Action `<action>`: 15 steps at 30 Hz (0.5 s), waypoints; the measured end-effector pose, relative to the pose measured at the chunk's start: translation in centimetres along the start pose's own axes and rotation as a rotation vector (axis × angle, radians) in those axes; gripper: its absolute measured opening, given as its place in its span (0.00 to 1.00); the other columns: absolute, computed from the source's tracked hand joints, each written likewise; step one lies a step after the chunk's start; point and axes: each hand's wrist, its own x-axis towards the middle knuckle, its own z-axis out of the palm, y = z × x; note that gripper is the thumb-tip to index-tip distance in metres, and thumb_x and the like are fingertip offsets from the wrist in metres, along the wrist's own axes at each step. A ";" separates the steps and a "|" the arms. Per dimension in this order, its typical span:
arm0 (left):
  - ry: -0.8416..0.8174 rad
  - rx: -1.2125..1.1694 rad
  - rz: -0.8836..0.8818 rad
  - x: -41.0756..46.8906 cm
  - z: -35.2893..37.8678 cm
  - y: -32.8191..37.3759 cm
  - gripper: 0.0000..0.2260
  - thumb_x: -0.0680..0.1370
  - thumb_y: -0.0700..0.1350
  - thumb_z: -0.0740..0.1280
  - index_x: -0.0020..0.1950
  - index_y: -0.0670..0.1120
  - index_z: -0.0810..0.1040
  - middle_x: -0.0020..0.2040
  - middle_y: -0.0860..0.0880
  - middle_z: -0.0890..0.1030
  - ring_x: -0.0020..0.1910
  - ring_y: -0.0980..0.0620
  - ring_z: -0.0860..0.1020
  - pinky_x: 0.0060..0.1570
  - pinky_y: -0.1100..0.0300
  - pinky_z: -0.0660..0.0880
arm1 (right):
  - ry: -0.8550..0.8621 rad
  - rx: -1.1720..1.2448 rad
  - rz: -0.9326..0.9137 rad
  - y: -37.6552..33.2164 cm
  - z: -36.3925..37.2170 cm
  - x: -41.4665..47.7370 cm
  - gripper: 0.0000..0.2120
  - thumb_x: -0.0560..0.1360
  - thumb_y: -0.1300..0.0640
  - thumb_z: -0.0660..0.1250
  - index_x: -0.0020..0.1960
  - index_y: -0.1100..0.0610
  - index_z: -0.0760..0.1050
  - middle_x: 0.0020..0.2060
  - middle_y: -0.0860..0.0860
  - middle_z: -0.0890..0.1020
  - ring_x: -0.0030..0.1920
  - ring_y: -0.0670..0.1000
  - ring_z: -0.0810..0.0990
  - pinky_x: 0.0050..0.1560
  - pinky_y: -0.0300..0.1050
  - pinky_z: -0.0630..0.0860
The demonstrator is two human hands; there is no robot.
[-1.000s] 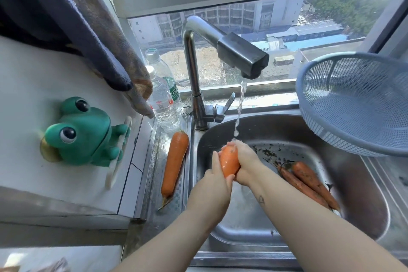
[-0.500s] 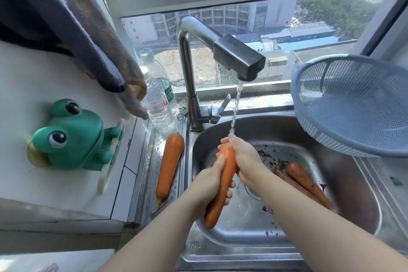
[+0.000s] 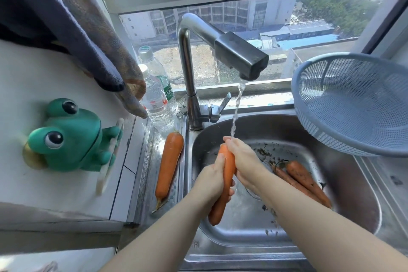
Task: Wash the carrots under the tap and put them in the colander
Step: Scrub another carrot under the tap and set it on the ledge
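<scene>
Far left, I've got a green frog toy (image 3: 66, 137) stuck on the white wall; above it a dark cloth (image 3: 88, 35) hangs down; next along, two clear plastic bottles (image 3: 156, 104) stand capped and upright in the corner, and I cannot tell how full they are; just in front of them a clean carrot (image 3: 169, 165) lies lengthwise on the steel ledge, beside the sink's left rim, apart from the basin.

Now the tap (image 3: 220, 48); it's running, a thin stream (image 3: 237, 106) dropping into the sink (image 3: 353, 194); inside the basin I see dirt specks scattered over the floor, and two muddy carrots (image 3: 302, 181) lying side by side, touching, on the right of the basin; further right the blue colander (image 3: 357, 104) sits tilted over the sink's right rim, its mesh bowl facing me.

On to the hands, both over the basin; the left hand (image 3: 212, 181) is wrapped round the middle of the held carrot (image 3: 227, 174), fingers curled behind it, thumb lying up along its side; the carrot stands nearly upright, thin tip hanging low over the basin; the right hand (image 3: 242, 157) is curled over the thick top end, fingers closed on it, right under the stream; water lands on those fingertips and runs down.
</scene>
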 end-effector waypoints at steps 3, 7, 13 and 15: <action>-0.064 -0.101 -0.062 -0.3 -0.7 0.1 0.27 0.82 0.60 0.52 0.45 0.38 0.77 0.28 0.46 0.76 0.24 0.53 0.73 0.24 0.63 0.71 | -0.183 0.171 0.065 -0.3 -0.8 -0.2 0.15 0.82 0.63 0.56 0.68 0.55 0.65 0.55 0.55 0.74 0.55 0.51 0.76 0.57 0.44 0.75; 0.007 0.106 0.047 -0.3 0.1 -0.3 0.24 0.82 0.60 0.51 0.48 0.42 0.76 0.34 0.46 0.77 0.26 0.54 0.75 0.24 0.64 0.72 | 0.028 0.010 0.015 0.2 0.0 0.1 0.10 0.81 0.58 0.59 0.59 0.58 0.74 0.48 0.53 0.79 0.48 0.51 0.78 0.53 0.48 0.78; -0.055 0.044 -0.010 -0.1 -0.9 0.0 0.27 0.81 0.61 0.53 0.50 0.38 0.76 0.34 0.45 0.77 0.25 0.53 0.74 0.26 0.62 0.72 | -0.053 0.386 0.118 -0.1 -0.5 -0.2 0.11 0.82 0.62 0.55 0.61 0.63 0.72 0.52 0.57 0.77 0.52 0.52 0.77 0.55 0.49 0.76; -0.081 -0.014 -0.027 -0.3 -1.0 0.1 0.27 0.81 0.61 0.54 0.49 0.38 0.77 0.32 0.46 0.77 0.24 0.53 0.74 0.26 0.63 0.72 | -0.117 0.386 0.098 -0.2 -0.9 -0.5 0.15 0.82 0.65 0.55 0.68 0.62 0.66 0.55 0.56 0.75 0.53 0.51 0.76 0.53 0.44 0.74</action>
